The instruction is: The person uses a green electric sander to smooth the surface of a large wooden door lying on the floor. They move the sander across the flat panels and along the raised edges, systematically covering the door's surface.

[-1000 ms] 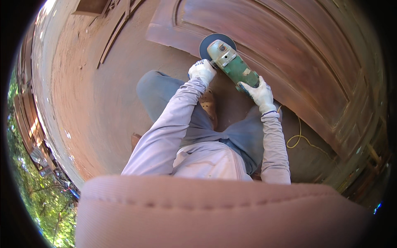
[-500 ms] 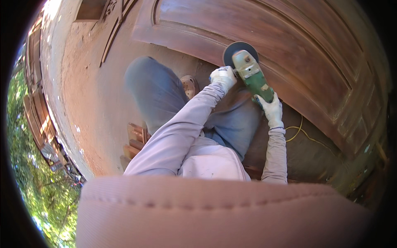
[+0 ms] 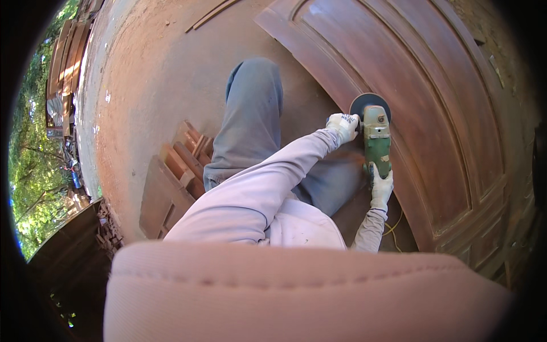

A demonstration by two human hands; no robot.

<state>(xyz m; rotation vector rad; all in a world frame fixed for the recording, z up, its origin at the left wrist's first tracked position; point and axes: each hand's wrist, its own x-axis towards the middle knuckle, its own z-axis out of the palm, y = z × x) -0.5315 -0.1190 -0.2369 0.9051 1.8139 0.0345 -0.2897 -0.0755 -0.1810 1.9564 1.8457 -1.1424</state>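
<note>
A green and grey angle grinder (image 3: 377, 139) with a dark round disc (image 3: 364, 102) is held in both my gloved hands. My left hand (image 3: 343, 126) is closed round the side handle next to the disc; the handle is mostly hidden by the glove. Closed round the rear of the green body is my right hand (image 3: 382, 187). Beneath the disc lies a large brown panelled wooden door (image 3: 421, 165), and the disc sits over the frame along its near edge. Whether the disc touches the wood, I cannot tell.
My bent knee (image 3: 250, 108) rises left of the tool. Stacked wooden pieces (image 3: 183, 165) stand on the dusty ground (image 3: 165, 80) at my left. A yellow cord (image 3: 392, 229) runs below my right hand. Wooden strips (image 3: 213, 14) lie at the far side; more timber (image 3: 65, 62) leans at far left.
The view has turned, so the door and tool appear further right and lower. The grinder now points straighter away from me, still over the door's near edge. Both hands have kept their grip.
</note>
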